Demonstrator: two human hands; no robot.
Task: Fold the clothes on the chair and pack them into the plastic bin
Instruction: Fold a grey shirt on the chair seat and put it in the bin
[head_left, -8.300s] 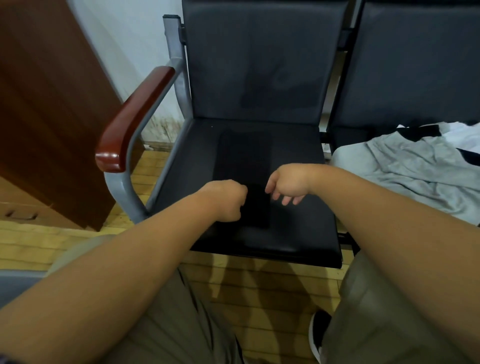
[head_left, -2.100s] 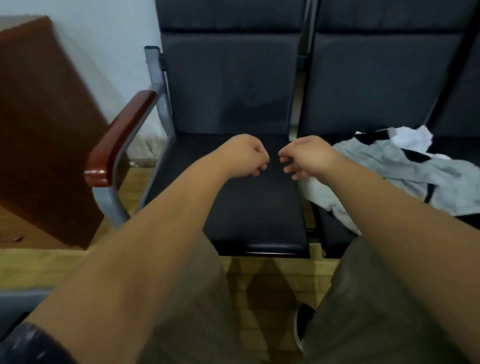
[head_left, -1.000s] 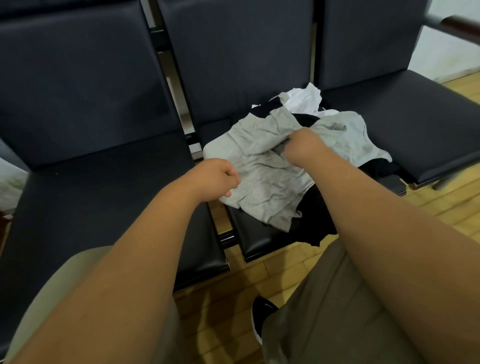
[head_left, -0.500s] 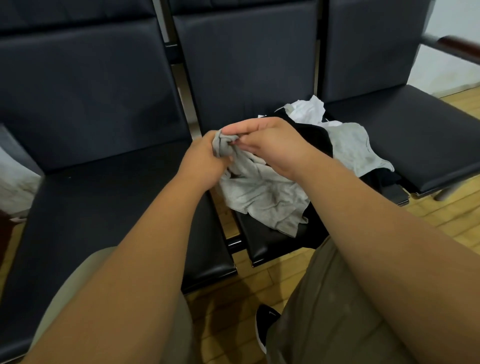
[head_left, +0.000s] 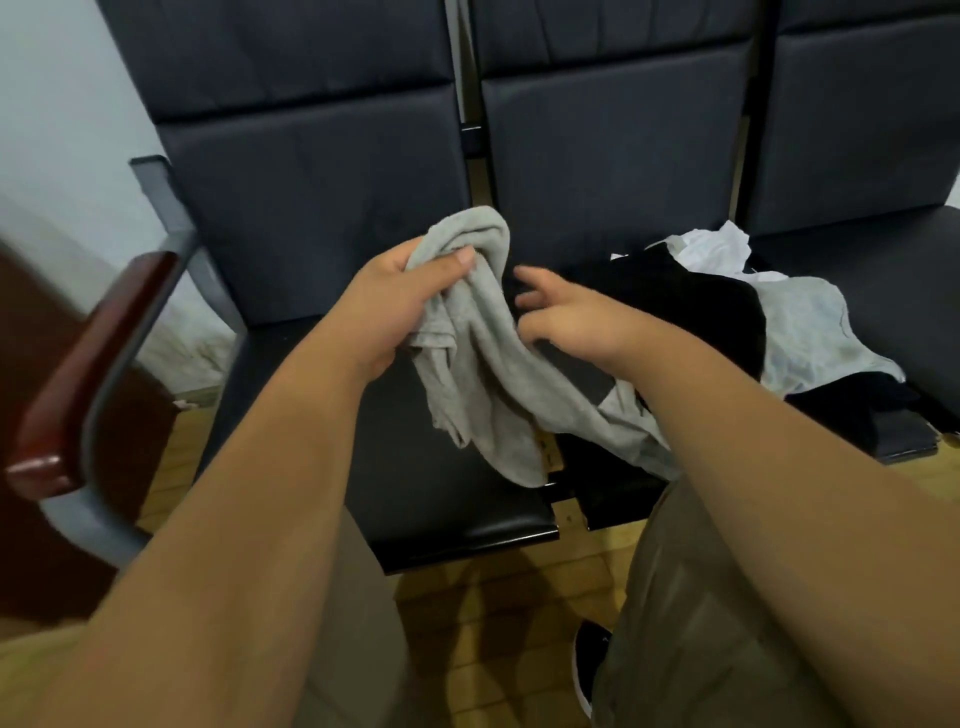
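Note:
My left hand (head_left: 400, 306) is shut on a bunched grey garment (head_left: 483, 374), lifted above the left black chair seat (head_left: 441, 499); its loose end hangs down and trails to the right under my right forearm. My right hand (head_left: 566, 317) is beside the cloth with its fingers spread, touching its right side, and whether it grips the cloth is unclear. On the middle seat lies a pile: a black garment (head_left: 691, 306), a white piece (head_left: 711, 249) and a light grey one (head_left: 815, 338). No plastic bin is in view.
A row of black padded chairs stands against a pale wall. A wooden armrest (head_left: 88, 364) on a grey metal frame is at the left. The floor is wood parquet (head_left: 493, 613). My knees in khaki trousers and a dark shoe (head_left: 587, 670) are at the bottom.
The view has swung left. My left hand has pulled the grey garment off the pile and over the left seat; my right hand has let go of its pinch and spread its fingers.

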